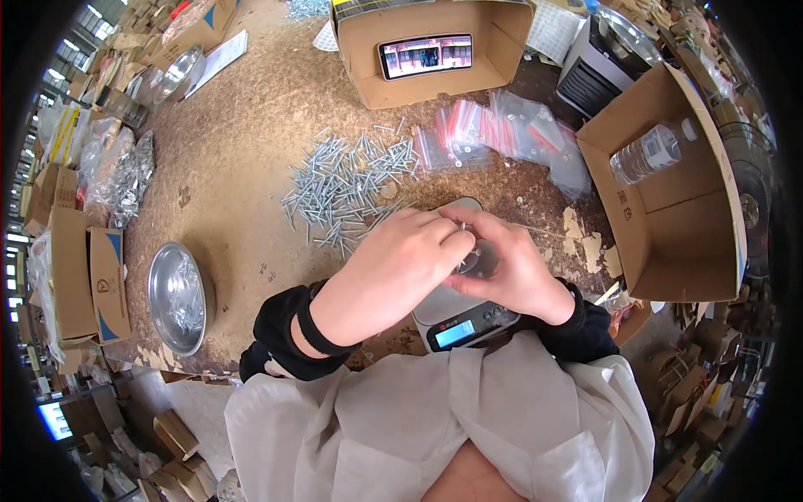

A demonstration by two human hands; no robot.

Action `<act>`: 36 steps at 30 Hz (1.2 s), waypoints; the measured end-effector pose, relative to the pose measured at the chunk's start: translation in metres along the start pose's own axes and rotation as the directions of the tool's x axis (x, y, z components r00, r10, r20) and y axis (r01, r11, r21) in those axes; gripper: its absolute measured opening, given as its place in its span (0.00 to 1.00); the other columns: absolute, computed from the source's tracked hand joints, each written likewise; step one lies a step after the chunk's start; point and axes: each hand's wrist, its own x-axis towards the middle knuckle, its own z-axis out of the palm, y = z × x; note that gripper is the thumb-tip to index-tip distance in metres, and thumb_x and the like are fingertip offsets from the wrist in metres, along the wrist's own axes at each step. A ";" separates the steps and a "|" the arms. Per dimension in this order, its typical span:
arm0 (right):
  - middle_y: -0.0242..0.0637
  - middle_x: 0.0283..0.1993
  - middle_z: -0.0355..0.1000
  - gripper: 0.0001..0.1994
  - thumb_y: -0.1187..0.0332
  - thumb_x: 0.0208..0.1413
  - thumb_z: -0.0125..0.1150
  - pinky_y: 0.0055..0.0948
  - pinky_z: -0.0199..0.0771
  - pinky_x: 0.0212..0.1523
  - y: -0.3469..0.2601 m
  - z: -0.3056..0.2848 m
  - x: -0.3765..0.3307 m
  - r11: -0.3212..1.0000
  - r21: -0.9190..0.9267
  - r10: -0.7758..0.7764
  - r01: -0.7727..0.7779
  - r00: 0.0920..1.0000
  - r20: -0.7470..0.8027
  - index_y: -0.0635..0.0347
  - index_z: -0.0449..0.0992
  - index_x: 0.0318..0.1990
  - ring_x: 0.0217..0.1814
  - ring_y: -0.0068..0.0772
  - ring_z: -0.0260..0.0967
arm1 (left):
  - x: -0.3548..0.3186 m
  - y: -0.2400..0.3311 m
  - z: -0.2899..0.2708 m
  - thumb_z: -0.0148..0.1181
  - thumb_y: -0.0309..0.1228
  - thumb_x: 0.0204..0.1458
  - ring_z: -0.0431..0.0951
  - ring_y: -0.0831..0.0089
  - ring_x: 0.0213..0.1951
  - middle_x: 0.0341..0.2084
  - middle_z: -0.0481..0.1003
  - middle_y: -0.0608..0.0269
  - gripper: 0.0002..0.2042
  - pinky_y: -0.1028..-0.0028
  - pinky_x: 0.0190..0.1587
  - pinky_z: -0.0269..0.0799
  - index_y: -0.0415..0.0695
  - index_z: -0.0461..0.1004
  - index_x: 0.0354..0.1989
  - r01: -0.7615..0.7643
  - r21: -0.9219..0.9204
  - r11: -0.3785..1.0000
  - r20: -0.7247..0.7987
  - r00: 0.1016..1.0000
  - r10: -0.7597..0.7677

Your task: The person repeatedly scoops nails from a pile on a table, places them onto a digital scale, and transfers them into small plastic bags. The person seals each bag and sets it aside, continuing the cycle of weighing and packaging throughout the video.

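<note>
Slim, shiny metal screws (pixel 345 186) near curled fingers (pixel 456 243)

My left hand (pixel 410 247), knuckles up, fingers curled in at the grip; my right hand (pixel 510 259) opposite, thumb and forefinger arched. Forearms angled inward.

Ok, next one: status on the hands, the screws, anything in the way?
Left hand and right hand close together over the scale, grip partly hidden. Screws loose in a pile on the table beyond. Hands themselves block part of the scale.
</note>
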 end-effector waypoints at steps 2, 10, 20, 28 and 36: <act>0.45 0.48 0.76 0.36 0.67 0.40 0.75 0.39 0.78 0.43 -0.002 -0.001 -0.001 0.998 -0.060 -0.012 0.013 1.000 0.008 0.58 0.69 0.62 0.45 0.49 0.77 | -0.001 -0.002 -0.002 0.63 0.25 0.46 0.79 0.56 0.38 0.35 0.77 0.56 0.12 0.62 0.40 0.74 0.41 0.76 0.41 0.015 -0.015 1.000 -0.014 1.000 -0.015; 0.43 0.45 0.76 0.36 0.68 0.37 0.75 0.40 0.76 0.45 -0.001 0.002 -0.010 0.985 -0.171 -0.027 0.032 0.999 0.036 0.57 0.70 0.59 0.46 0.48 0.75 | -0.001 -0.007 -0.005 0.65 0.30 0.51 0.80 0.58 0.35 0.30 0.79 0.58 0.06 0.63 0.40 0.73 0.43 0.79 0.36 0.024 -0.109 0.994 0.028 0.999 -0.021; 0.47 0.55 0.72 0.40 0.66 0.37 0.76 0.43 0.69 0.58 0.004 0.000 -0.011 0.965 -0.261 0.019 0.025 0.986 0.167 0.59 0.66 0.63 0.60 0.50 0.68 | -0.004 -0.008 -0.035 0.65 0.24 0.48 0.74 0.58 0.28 0.22 0.73 0.58 0.07 0.65 0.38 0.69 0.39 0.72 0.26 0.056 -0.093 0.994 -0.204 0.976 -0.074; 0.49 0.61 0.69 0.30 0.65 0.51 0.70 0.41 0.63 0.65 0.016 -0.053 -0.041 0.986 -0.095 0.129 -0.135 0.990 -0.061 0.65 0.68 0.61 0.64 0.47 0.66 | -0.012 -0.014 -0.049 0.65 0.27 0.50 0.73 0.64 0.23 0.19 0.72 0.62 0.08 0.67 0.30 0.65 0.42 0.70 0.24 0.168 -0.080 0.983 -0.318 0.930 -0.185; 0.37 0.31 0.73 0.11 0.74 0.50 0.68 0.32 0.72 0.38 0.010 -0.046 -0.062 0.953 -0.170 0.242 -0.251 0.967 -0.076 0.63 0.78 0.41 0.33 0.34 0.72 | -0.016 -0.013 -0.054 0.63 0.24 0.54 0.72 0.74 0.25 0.21 0.72 0.62 0.06 0.76 0.31 0.67 0.36 0.73 0.28 0.266 -0.106 0.958 -0.245 0.927 -0.284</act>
